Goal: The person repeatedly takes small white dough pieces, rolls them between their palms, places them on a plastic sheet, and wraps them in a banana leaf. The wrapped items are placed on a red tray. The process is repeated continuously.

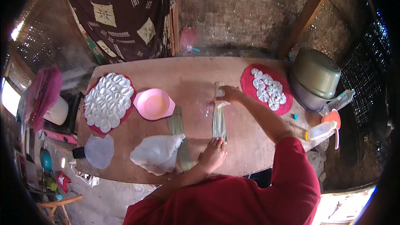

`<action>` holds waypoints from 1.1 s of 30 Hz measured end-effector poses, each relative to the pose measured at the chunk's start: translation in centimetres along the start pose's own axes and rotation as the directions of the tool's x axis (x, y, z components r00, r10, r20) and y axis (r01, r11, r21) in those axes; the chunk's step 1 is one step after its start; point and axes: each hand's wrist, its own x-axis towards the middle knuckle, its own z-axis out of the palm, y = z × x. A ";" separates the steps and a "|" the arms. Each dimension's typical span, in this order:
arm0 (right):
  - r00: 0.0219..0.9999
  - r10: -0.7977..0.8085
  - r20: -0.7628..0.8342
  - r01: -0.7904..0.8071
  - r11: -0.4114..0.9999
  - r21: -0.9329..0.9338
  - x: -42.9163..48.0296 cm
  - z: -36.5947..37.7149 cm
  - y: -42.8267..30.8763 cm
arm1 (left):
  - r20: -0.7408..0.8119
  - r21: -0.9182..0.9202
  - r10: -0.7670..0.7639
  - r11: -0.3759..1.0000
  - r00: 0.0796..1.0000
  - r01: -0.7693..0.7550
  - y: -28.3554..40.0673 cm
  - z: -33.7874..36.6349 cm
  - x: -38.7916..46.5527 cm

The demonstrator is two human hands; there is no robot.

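A long green leaf strip [219,122] lies lengthwise before me on the wooden table [200,68]. My left hand [215,154] rests palm down at its near end, fingertips on the leaf. Over the far end, my right hand [230,94] has its fingers closed around a whitish, partly see-through piece [222,104], mostly hidden by the hand. A second leaf strip [180,140] lies to the left, partly beneath a crumpled whitish plastic sheet [157,154]. Left of the strips stands a pink bowl [155,104] with pale contents.
White discs cover a red round mat [132,82] at left. Several pleated white rounds sit on another red mat [248,78] at right. Beyond it are stacked metal basins [317,73], a plastic bottle [321,130] and an orange dipper [331,117]. A translucent disc [99,151] lies near the left edge.
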 end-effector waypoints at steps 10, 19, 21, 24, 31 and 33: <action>0.974 -0.112 -0.197 0.097 0.992 -0.083 -9.2 6.4 -2.1 | 0.036 -0.012 -0.044 0.999 0.998 0.045 0.4 -0.9 0.0; 0.971 -0.045 -0.235 0.013 0.990 -0.139 -3.7 3.4 -0.5 | 0.086 0.009 -0.054 0.999 0.995 0.054 0.4 -0.1 0.2; 0.976 -0.011 -0.216 -0.021 0.989 -0.148 -2.1 2.6 0.1 | 0.090 -0.011 -0.060 0.998 0.994 0.061 0.4 -0.1 0.2; 0.969 0.011 -0.246 -0.041 0.992 -0.118 0.4 1.3 1.3 | 0.104 0.033 -0.036 0.999 0.994 0.033 0.2 -0.1 0.3; 0.962 0.094 -0.258 -0.132 0.982 -0.133 5.5 -2.3 3.2 | 0.020 0.028 -0.026 0.999 0.999 0.025 0.1 0.2 0.2; 0.965 0.072 -0.251 -0.128 0.968 -0.214 5.9 -3.5 2.5 | 0.101 -0.006 -0.029 1.000 0.994 0.030 -0.3 -0.2 0.5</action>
